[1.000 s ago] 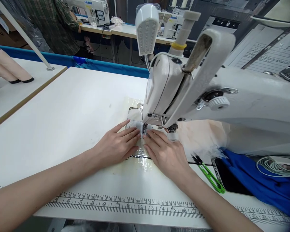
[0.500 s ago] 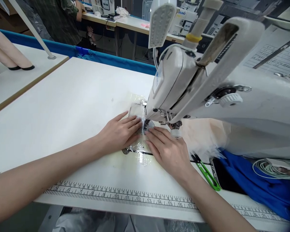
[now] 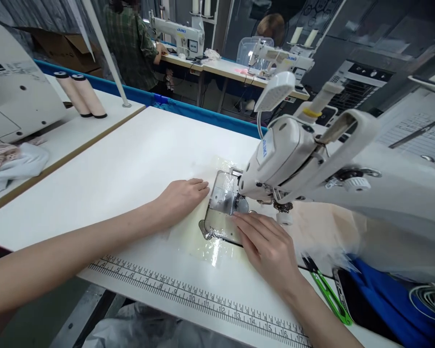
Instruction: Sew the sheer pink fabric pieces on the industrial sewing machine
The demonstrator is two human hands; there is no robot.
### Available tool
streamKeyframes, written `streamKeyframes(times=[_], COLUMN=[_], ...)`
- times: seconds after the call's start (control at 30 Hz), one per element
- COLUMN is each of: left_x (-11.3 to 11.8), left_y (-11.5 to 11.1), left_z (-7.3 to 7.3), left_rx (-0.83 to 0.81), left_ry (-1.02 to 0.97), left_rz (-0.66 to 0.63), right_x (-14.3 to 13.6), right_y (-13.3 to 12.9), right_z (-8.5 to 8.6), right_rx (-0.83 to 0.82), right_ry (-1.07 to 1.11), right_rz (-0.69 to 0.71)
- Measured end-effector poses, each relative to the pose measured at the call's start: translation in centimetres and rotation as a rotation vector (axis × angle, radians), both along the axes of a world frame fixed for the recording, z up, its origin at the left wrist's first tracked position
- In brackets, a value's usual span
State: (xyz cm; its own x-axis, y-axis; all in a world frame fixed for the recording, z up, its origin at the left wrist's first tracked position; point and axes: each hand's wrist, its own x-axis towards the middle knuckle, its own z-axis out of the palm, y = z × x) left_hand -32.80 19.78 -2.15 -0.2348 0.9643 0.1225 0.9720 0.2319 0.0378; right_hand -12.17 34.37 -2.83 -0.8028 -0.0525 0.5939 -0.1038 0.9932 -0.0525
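Left hand: the left hand [image 3: 183, 199] rests on the table [image 3: 145, 150], fingers pressed together and curled, tips just beside the plate [image 3: 222, 183] at its 9 o'clock; whether it pinches anything, I cannot tell.
Right hand: the right hand [image 3: 266, 237] lies at the plate's 4 o'clock, fingers stretched and close together, tips over its right part; I cannot tell if they pinch anything.
Plate: at centre, below and left of the head of the machine [image 3: 279, 152]; shiny clear film [image 3: 214, 253] shows around it.
Machine: head at the plate's 2 o'clock, lamp [image 3: 277, 89] at 1, long arm reaching off toward 3.
Right side: a peach sheet [image 3: 319, 224] at 3 o'clock, partly under the arm; at 4, green snips [image 3: 329, 296], then a phone [image 3: 357, 296] partly under blue cloth [image 3: 387, 295].
Near edge: a printed ruler [image 3: 195, 302] from 8 round to 5 o'clock.
Left table: two spools [image 3: 89, 96] and another machine [image 3: 16, 87] at 10 o'clock.
Far bench: a person in a checked shirt [image 3: 128, 53] at 11 o'clock, beside a white machine [image 3: 183, 38].
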Motion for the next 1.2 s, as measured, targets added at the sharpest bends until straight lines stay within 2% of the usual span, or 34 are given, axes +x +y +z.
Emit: streamKeyframes(times=[0.13, 0.27, 0.37, 0.47, 0.57, 0.63, 0.73, 0.87, 0.97, 1.07, 1.2], left_x=[-0.5, 0.0, -0.6, -2.8, -5.9, -7.7, -9.3, -9.9, -9.9, -10.7, -13.4], left_y=[-1.6, -4.3, -6.3, -7.9, -8.9, -9.0, -8.0, -5.6, -4.4, -4.1, -4.9], left_z=[1.2, 2.3, 4.0, 6.1, 7.4, 7.7, 7.3, 6.4, 6.6, 7.2, 6.7], left_rx=[-0.021, 0.003, -0.004, 0.044, 0.17, 0.211, 0.181, 0.142, 0.151, 0.069, -0.032], left_ry=[-0.052, -0.184, -0.422, -0.781, -1.032, -1.093, -1.078, -0.969, -0.888, -0.91, -1.032], left_rz=[-0.013, -0.034, 0.008, 0.079, 0.155, 0.18, 0.169, 0.151, 0.076, 0.037, 0.17], right_x=[-0.5, -2.5, -4.8, -7.1, -8.9, -9.8, -11.4, -13.7, -15.3, -16.4, -16.9], right_y=[-1.2, -3.2, -4.7, -5.6, -5.9, -5.9, -5.9, -6.2, -6.4, -6.1, -5.1], right_z=[0.1, 1.3, 2.8, 4.7, 5.7, 5.7, 4.9, 4.4, 4.3, 4.0, 3.2], right_rx=[-0.115, -0.335, -0.726, -1.208, -1.467, -1.502, -1.447, -1.363, -1.311, -1.405, -1.561], right_ry=[-0.041, -0.193, -0.369, -0.481, -0.464, -0.434, -0.334, -0.31, -0.348, -0.332, -0.345], right_rz=[0.099, 0.093, 0.094, 0.09, 0.134, 0.13, 0.059, -0.01, -0.017, 0.043, 0.045])
